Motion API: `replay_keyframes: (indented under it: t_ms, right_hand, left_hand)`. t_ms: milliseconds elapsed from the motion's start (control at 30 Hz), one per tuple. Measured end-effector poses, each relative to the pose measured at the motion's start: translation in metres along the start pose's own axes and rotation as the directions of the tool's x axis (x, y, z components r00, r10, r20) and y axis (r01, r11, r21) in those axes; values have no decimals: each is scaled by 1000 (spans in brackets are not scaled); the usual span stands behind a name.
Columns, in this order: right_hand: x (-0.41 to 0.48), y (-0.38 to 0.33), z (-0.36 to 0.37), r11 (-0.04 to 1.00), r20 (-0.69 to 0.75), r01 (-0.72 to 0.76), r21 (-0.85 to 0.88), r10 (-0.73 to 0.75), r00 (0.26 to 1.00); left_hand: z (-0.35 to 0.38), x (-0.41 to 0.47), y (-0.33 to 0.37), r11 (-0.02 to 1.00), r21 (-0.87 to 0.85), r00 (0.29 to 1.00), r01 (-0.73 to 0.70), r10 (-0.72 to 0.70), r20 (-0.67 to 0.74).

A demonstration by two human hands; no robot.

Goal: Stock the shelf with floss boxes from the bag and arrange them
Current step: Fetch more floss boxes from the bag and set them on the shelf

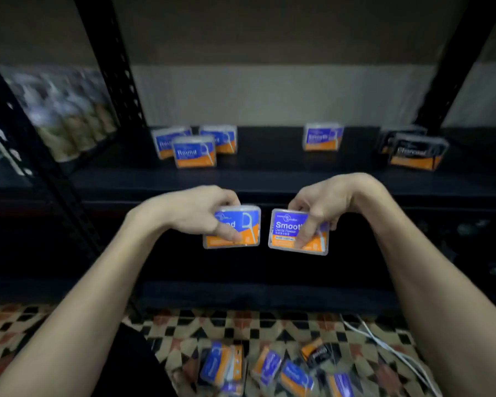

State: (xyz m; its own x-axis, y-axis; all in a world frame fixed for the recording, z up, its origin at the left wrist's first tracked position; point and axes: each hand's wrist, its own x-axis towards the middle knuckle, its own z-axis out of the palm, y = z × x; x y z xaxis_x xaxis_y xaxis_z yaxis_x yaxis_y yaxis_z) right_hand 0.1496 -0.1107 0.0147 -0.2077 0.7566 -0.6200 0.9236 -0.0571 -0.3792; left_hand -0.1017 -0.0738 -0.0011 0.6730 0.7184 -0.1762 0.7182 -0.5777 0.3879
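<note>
My left hand (196, 212) grips a blue and orange "Round" floss box (241, 227) from above. My right hand (324, 204) grips a "Smooth" floss box (287, 230) the same way. Both boxes hang side by side in front of the dark shelf's front edge (269, 186), below its board. On the shelf stand three "Round" boxes (194, 151) at the left, one "Smooth" box (322, 137) in the middle and two black "Charcoal" boxes (417, 153) at the right. Several more floss boxes (269, 368) lie in a heap on the floor below; the bag itself I cannot make out.
Black perforated shelf uprights (118, 81) stand at the left and right. A neighbouring shelf bay at the left holds blurred packaged goods (66, 110). The floor has a patterned tile (40, 325), and a white cable (384, 342) runs across it at the lower right.
</note>
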Motion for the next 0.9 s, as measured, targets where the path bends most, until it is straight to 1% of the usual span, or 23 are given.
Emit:
replay_keyframes:
  t_ms: [67,100,167,200,233,300,400,467,533,633,700,733,800,833,867,900]
  right_hand:
    - [-11,-9,-20,999,-87,33,26,-31,996]
    - [-14,-12,-28,998,-118,44,38,-39,992]
    - [-16,-17,-39,998,-181,57,31,-50,982]
    - [-16,-19,-42,998,-211,56,28,-49,976]
    - [-15,-20,-46,998,-235,55,31,-46,971]
    - [-10,-19,-49,997,-271,59,48,-44,962]
    - [-4,-15,-56,997,-313,42,63,-21,950]
    - [0,-10,-60,997,-329,30,70,-6,944]
    - [1,-4,-63,996,-356,29,83,2,935]
    - [3,9,-67,996,-412,25,91,15,911]
    - [2,21,-72,996,-471,-4,90,46,881]
    - [0,27,-75,996,-512,-33,80,70,856]
    - [-2,38,-81,993,-616,-116,31,110,780]
    - [-1,43,-83,987,-666,-158,23,133,734]
    - [0,47,-85,982,-702,-187,32,155,695]
    - [3,50,-85,978,-726,-204,41,170,666]
  left_hand:
    - [-30,-10,-1,995,-96,979,-7,-13,-204]
    - [-38,-7,-5,988,-156,948,-4,-46,-314]
    - [-47,5,-17,977,-215,845,8,-122,-521]
    - [-47,14,-23,975,-221,792,22,-152,-591]
    - [-46,24,-27,976,-214,754,39,-169,-635]
    - [-39,43,-33,984,-149,719,99,-174,-673]
    - [-25,63,-32,967,90,646,238,-88,-759]
    - [-15,72,-29,935,176,598,309,-48,-800]
    - [-6,78,-30,904,206,578,374,-53,-815]
    - [4,82,-24,879,185,531,439,-88,-843]
    - [9,87,-11,892,202,507,404,-34,-861]
    - [12,93,-2,910,235,497,343,37,-867]
    - [21,105,18,925,342,482,167,227,-847]
    - [25,113,28,921,384,500,70,301,-812]
    - [28,121,38,917,399,552,-7,336,-763]
    - [31,130,47,921,386,625,-46,328,-708]
